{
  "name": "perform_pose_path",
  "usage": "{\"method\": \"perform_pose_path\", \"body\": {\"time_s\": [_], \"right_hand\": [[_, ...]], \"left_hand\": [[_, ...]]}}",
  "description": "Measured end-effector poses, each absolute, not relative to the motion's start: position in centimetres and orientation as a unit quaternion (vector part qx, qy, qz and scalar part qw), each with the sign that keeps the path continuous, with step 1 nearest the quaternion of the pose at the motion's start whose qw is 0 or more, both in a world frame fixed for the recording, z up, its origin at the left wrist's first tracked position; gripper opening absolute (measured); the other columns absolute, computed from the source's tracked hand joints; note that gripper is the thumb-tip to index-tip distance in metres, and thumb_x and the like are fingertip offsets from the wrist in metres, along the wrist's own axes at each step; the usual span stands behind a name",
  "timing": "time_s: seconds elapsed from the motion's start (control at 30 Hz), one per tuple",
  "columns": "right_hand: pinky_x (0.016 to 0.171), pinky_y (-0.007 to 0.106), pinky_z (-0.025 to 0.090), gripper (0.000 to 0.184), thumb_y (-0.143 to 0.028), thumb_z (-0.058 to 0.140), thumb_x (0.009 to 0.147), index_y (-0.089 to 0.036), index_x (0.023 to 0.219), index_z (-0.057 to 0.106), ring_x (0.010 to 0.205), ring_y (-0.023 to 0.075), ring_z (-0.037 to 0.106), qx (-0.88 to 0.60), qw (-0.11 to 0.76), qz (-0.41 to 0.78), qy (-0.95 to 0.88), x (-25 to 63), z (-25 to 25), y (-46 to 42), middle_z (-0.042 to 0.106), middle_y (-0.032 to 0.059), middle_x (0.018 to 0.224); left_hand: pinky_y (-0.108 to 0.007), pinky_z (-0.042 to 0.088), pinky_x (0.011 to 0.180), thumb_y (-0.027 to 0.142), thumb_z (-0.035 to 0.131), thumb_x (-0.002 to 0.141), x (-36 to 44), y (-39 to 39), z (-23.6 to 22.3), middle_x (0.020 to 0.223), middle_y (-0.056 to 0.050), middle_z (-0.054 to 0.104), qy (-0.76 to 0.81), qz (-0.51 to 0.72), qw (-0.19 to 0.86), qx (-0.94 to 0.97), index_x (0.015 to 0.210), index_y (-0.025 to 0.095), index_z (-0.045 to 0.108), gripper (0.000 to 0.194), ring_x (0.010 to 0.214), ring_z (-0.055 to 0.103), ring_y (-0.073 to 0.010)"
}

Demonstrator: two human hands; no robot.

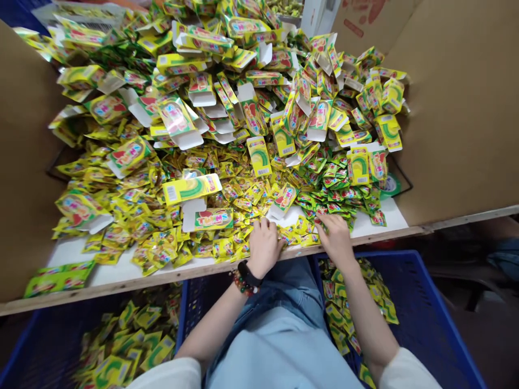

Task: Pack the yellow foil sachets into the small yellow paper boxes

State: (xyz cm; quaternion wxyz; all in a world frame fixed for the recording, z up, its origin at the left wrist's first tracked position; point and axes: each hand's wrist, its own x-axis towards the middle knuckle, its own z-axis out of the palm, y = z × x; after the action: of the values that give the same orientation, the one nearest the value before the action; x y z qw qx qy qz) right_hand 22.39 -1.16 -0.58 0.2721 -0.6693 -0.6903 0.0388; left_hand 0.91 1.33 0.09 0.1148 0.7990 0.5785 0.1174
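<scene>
Clothing [279, 346] nearest, left hand [264, 246] and right hand [335, 237] curl fingers, grip unclear, at the surface's [395, 213] front edge; crates [399, 281] part-filled, open cartons [177, 114] plentiful.

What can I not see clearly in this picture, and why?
All in the head view:
Left hand: its bent fingers hide whether it holds anything.
Right hand: its own fingers hide what lies under them.
Small print on the yellow packets: too small and blurred.
Left blue basket: cut off by the bottom edge.
</scene>
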Motion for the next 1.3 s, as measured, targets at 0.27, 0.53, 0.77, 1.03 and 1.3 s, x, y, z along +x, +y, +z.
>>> {"method": "perform_pose_path", "body": {"time_s": [0.27, 0.53, 0.77, 1.03, 1.3], "right_hand": [[0.095, 0.046, 0.031, 0.019, -0.015, 0.052, 0.089, -0.019, 0.084, 0.069, 0.106, 0.0284, 0.056, -0.660, 0.240, -0.031, -0.711, 20.1, -1.6, 6.7, 0.074, 0.0103, 0.096], [0.087, 0.044, 0.033, 0.006, -0.019, 0.062, 0.083, -0.019, 0.079, 0.067, 0.096, 0.0280, 0.053, -0.680, 0.270, 0.057, -0.679, 19.6, -1.7, 6.3, 0.070, 0.0120, 0.095], [0.065, 0.033, 0.048, 0.023, -0.043, 0.062, 0.083, -0.020, 0.078, 0.062, 0.073, 0.0197, 0.059, -0.627, 0.509, 0.307, -0.503, 19.0, 0.1, 4.3, 0.067, 0.0044, 0.077], [0.042, 0.023, 0.047, 0.036, -0.053, 0.075, 0.067, -0.019, 0.071, 0.062, 0.050, 0.0121, 0.055, -0.577, 0.569, 0.426, -0.403, 15.4, 0.7, 1.2, 0.063, -0.0015, 0.061], [0.065, 0.031, 0.057, 0.027, -0.041, 0.082, 0.064, -0.018, 0.076, 0.073, 0.063, 0.0159, 0.066, -0.524, 0.584, 0.498, -0.370, 17.4, 0.7, -0.3, 0.073, 0.0007, 0.069]], "left_hand": [[-0.027, 0.046, 0.062, 0.016, 0.049, 0.087, -1.4, 2.0, -0.5, 0.066, 0.003, 0.057, 0.589, 0.296, 0.329, 0.676, 0.089, 0.019, 0.053, 0.006, 0.058, 0.057, -0.0144], [-0.030, 0.057, 0.055, 0.036, 0.054, 0.087, -0.7, 2.2, -0.4, 0.067, 0.004, 0.054, 0.549, 0.406, 0.512, 0.522, 0.120, 0.020, 0.052, 0.037, 0.057, 0.060, -0.0150], [-0.034, 0.062, 0.062, 0.043, 0.066, 0.078, -0.5, 2.2, -0.5, 0.063, 0.006, 0.041, 0.512, 0.464, 0.583, 0.427, 0.110, 0.019, 0.063, 0.040, 0.053, 0.047, -0.0094], [-0.030, 0.060, 0.062, 0.045, 0.076, 0.070, 1.5, 1.3, 0.3, 0.083, -0.001, 0.066, 0.449, 0.476, 0.651, 0.385, 0.108, 0.020, 0.058, 0.049, 0.072, 0.065, -0.0161], [-0.038, 0.058, 0.082, 0.012, 0.057, 0.084, 0.5, 3.0, 0.7, 0.111, -0.010, 0.064, 0.405, 0.360, 0.429, 0.723, 0.121, 0.021, 0.059, 0.039, 0.094, 0.066, -0.0204]]}}
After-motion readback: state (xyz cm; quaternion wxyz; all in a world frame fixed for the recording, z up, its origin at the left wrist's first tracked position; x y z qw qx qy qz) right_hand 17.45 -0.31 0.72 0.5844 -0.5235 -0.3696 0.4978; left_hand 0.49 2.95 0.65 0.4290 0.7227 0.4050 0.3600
